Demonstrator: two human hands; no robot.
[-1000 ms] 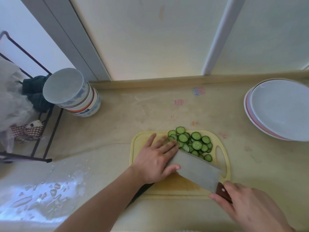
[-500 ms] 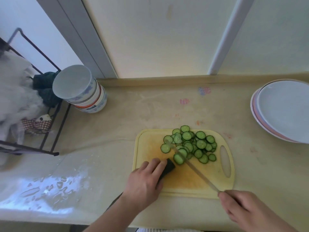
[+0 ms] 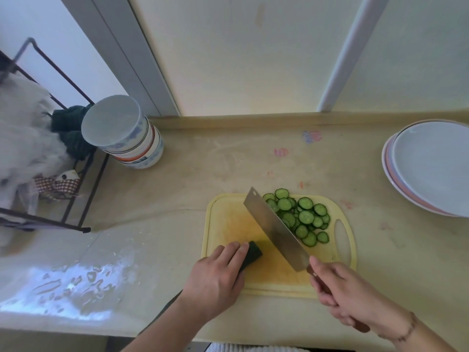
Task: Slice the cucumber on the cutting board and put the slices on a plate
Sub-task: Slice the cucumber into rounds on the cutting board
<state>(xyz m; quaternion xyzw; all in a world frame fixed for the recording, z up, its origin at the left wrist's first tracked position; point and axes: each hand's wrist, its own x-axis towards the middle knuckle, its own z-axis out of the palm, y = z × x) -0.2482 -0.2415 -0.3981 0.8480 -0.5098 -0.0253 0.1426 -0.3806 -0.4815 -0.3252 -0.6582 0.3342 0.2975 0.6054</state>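
A yellow cutting board [image 3: 228, 222] lies on the counter. Several cucumber slices [image 3: 302, 217] are heaped at its far right. The uncut cucumber [image 3: 253, 252] lies at the board's near left, dark green, its cut end facing right. My left hand [image 3: 215, 275] holds it down, fingers curled over it and hiding most of it. My right hand [image 3: 347, 298] grips the wooden handle of a cleaver [image 3: 274, 227]. The blade is tilted, its flat side showing, between the cucumber and the slices. White plates [image 3: 431, 166] are stacked at the far right.
A stack of bowls [image 3: 127, 135] stands upside down at the back left. Next to it, a black wire rack [image 3: 50, 217] holds cloths and a plastic bag. Water drops lie on the counter [image 3: 76, 283] at the near left. A wall runs behind.
The cleaver went from lying flat under my left hand, to edge-on among the slices, to tilted. My left hand drew back to the near left and took hold of the uncut cucumber.
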